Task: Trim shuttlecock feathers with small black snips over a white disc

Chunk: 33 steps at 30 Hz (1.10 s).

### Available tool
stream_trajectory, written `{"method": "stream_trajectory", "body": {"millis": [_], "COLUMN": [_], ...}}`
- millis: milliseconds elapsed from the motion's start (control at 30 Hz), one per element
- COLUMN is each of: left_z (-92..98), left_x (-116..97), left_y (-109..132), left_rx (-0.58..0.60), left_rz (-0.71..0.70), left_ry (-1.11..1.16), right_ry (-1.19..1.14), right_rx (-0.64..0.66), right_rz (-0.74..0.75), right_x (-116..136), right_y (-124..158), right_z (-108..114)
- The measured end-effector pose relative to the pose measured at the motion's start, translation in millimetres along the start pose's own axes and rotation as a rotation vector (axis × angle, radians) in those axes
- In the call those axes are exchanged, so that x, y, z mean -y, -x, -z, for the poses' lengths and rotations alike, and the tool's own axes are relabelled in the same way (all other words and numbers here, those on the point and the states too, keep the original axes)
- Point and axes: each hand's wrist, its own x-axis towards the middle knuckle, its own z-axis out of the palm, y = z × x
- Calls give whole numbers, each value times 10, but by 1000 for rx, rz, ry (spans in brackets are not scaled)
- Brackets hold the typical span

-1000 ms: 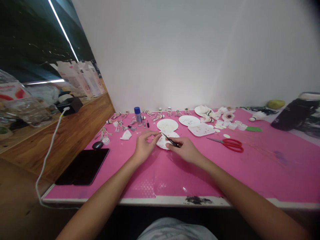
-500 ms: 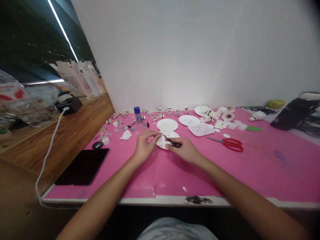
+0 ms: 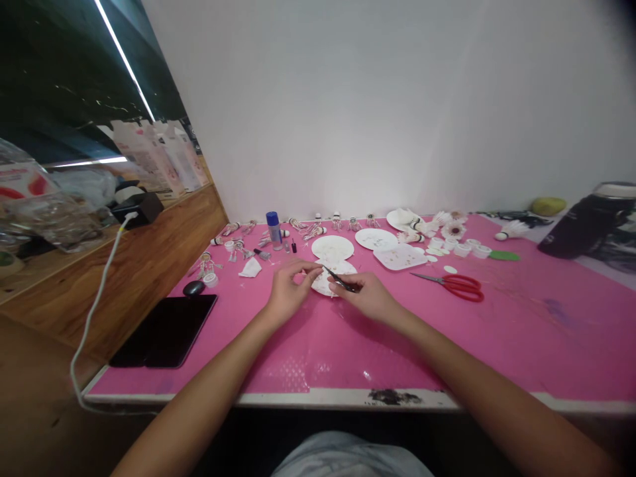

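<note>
Over a round white plate, both hands meet near the middle of the table. My right hand is closed on a slim black pointed tool, tweezers or small scissors; I cannot tell which. Its tip points up and left toward the other hand's fingertips. My left hand is pinched, thumb against forefinger, and whatever lies between them is too small to make out. Tiny bits are scattered on the plate below. Just behind lies another white plate with specks on it.
Red-handled scissors lie to the right, near small white cups and shuttlecocks. A white tray sits behind them. Leftward are a blue-capped bottle, a black tablet and a mouse. A black flask leans far right.
Almost nothing differs. Both hands keep their place over the plate, with the black tool's tip still close to the left fingertips.
</note>
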Motion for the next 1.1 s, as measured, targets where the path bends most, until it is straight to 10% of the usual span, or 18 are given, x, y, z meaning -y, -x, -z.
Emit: {"method": "stream_trajectory", "body": {"millis": [1100], "left_z": [-38], "left_x": [-54], "left_y": [-4], "left_rx": [87], "left_rz": [219], "left_ry": [244], "right_ry": [184], "right_rx": [-110], "right_rz": [108], "right_x": [-66], "right_y": [37], "right_z": [0]}}
